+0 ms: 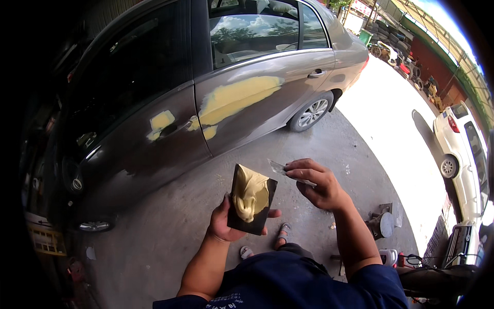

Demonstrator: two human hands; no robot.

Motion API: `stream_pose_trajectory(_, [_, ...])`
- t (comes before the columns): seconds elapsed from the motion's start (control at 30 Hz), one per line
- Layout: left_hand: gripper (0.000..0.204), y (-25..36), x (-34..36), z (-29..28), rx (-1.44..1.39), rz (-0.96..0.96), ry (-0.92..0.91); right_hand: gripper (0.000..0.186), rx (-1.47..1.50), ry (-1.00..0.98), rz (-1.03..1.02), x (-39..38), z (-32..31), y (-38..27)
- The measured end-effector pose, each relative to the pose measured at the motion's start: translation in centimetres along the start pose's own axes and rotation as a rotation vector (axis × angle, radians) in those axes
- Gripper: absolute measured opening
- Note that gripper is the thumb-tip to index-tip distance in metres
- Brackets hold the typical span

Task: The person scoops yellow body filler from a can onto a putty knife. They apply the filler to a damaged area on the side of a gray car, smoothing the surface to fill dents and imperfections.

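Observation:
My left hand (225, 224) is closed around a flat dark board (237, 224) from below, its fingers showing past the right edge. A thick, creamy yellow heap of body filler (250, 193) lies on the board. My right hand (319, 183) pinches a thin putty knife (278, 167), whose blade points left, just apart from the board. Ahead stands a grey-brown car (247, 121). Its rear door carries a large smeared patch of yellow filler (234, 98). A smaller filler patch (162, 121) is on the front door near the handle.
The concrete floor (180, 221) lies between me and the car. A round metal container (382, 225) stands at my right, near cables and a pipe-like piece. Farther right, a white vehicle (465, 154) is parked in sunlight. Stacked tyres (388, 36) are at the back right, a yellow crate (47, 241) at the left.

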State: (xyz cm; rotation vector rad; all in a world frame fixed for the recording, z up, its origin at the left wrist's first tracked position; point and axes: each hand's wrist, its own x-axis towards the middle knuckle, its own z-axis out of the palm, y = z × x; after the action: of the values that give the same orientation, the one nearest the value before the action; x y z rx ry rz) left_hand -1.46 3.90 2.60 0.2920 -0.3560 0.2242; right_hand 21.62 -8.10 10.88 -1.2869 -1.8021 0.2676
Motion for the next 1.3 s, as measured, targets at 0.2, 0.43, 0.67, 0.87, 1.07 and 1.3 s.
stream_pose_trajectory(0.2, [0.079, 0.1, 1.4, 1.9, 0.588, 0.322, 0.354, 0.042, 0.933, 0.124, 0.692, -4.4, 5.2, -0.2])
stream_pose_trajectory(0.43, [0.063, -1.6, 1.8, -0.2, 1.407, 0.428, 0.354, 0.044, 1.163, 0.266, 0.746, -1.2, 6.9, 0.9])
stream_pose_trajectory(0.67, [0.065, 1.2, -1.0, -1.1, 0.397, -0.048, 0.354, 0.041, 0.927, 0.156, 0.054, 0.4, 2.3, 0.3])
stream_pose_trajectory(0.87, [0.073, 0.2, -2.0, -1.0, 0.019, -0.025, 0.085, 0.04, 0.434, -0.161, 0.034, 2.6, 3.1, -1.7])
stream_pose_trajectory(1.07, [0.072, 0.0, 0.0, 0.9, 0.381, 0.247, 0.461, 0.046, -0.223, 0.106, 0.18, 2.7, 3.1, -0.6])
stream_pose_trajectory(1.3, [0.06, -0.3, -0.6, -2.7, 0.804, 0.395, 0.55, 0.049, -0.26, -0.045, 0.207, 0.7, 7.0, -2.7])
